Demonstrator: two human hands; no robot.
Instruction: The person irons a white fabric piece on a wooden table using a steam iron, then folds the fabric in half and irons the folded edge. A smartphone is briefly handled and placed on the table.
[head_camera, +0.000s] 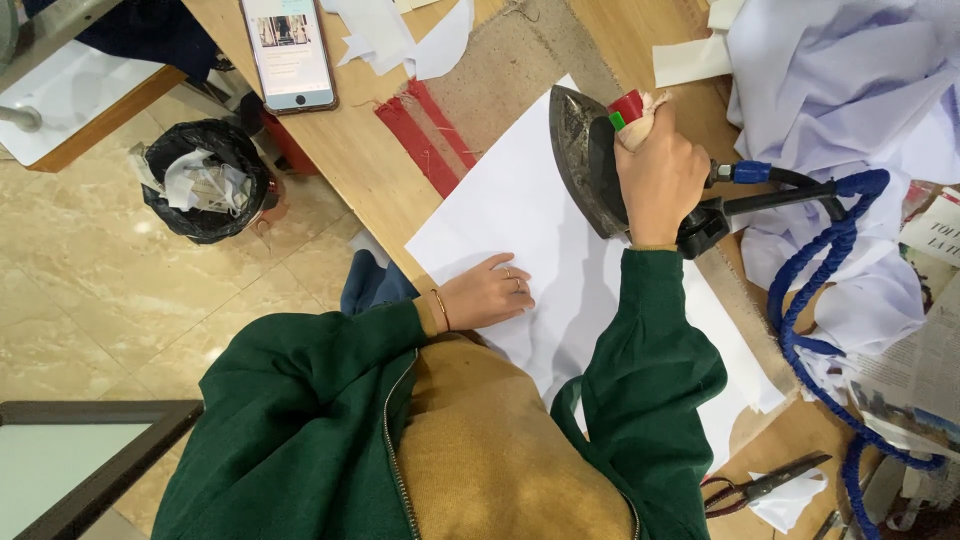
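Note:
My right hand (660, 180) grips the handle of a dark metal iron (580, 160), which rests on a white fabric piece (510, 200) spread on the wooden table (350, 150). A blue cord (810, 300) runs from the iron's back across the table to the right. Near the table's front edge, my left hand (490, 295) lies flat on the white fabric, fingers spread, with rings and a bracelet on it. Both arms wear green sleeves.
A phone (290, 50) lies on the table at the upper left. Red fabric strips (425, 130) lie beside a brown cloth pad. A pile of pale lilac fabric (840, 90) fills the right. Scissors (765, 485) lie lower right. A black-lined waste bin (205, 180) stands on the floor.

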